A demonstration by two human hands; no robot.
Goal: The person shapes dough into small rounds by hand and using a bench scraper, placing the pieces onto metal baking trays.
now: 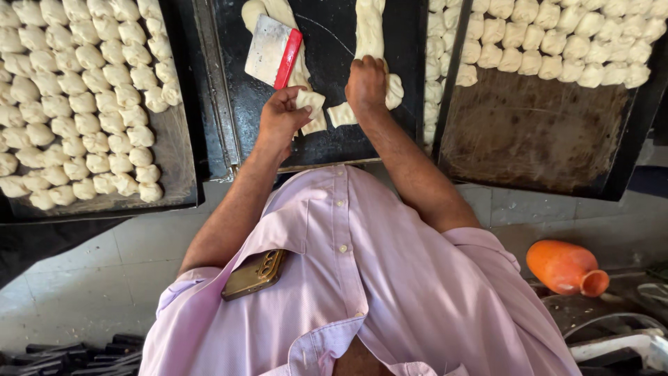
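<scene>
Pinching a pale cut dough piece (309, 101), the left hand (282, 118) works beside the right hand (367, 83), whose grip is clamped on a long pale dough rope (369, 28) on the black tray (327, 42).

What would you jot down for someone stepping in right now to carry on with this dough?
Left hand: grips a metal scraper with a red edge, by some cut dough pieces.
Right hand: presses on a long dough strip; a cut piece lies beside it.
Done: the left tray is almost covered with dough balls; the right tray holds rows at its far end.
Left: both strips on the black board remain mostly uncut.
</scene>
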